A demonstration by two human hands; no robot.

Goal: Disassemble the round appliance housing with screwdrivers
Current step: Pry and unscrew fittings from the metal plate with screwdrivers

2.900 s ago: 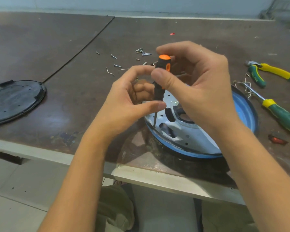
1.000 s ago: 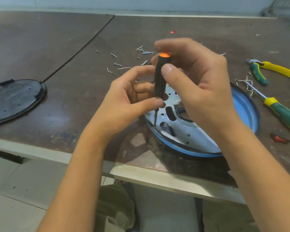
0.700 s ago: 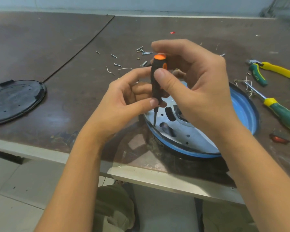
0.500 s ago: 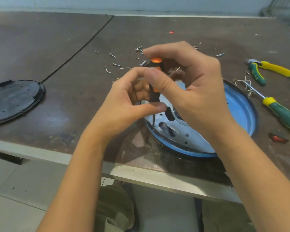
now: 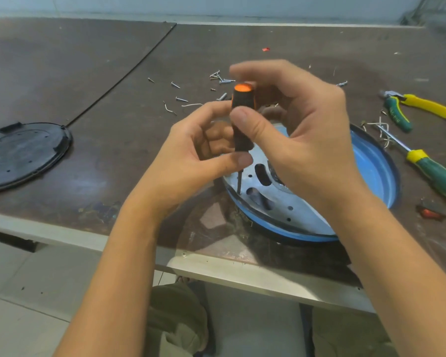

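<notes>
The right hand pinches the screwdriver by its handle, thumb against curled fingers. The left hand pinches it lower, where handle meets shaft. The tool stands nearly upright, tip down on the near-left edge of the round housing, which lies flat on the counter just beneath both hands.

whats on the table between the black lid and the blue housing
Head view: only bare tabletop between black lid and blue housing; the left hand, holding the orange-capped screwdriver, hangs over it.
</notes>
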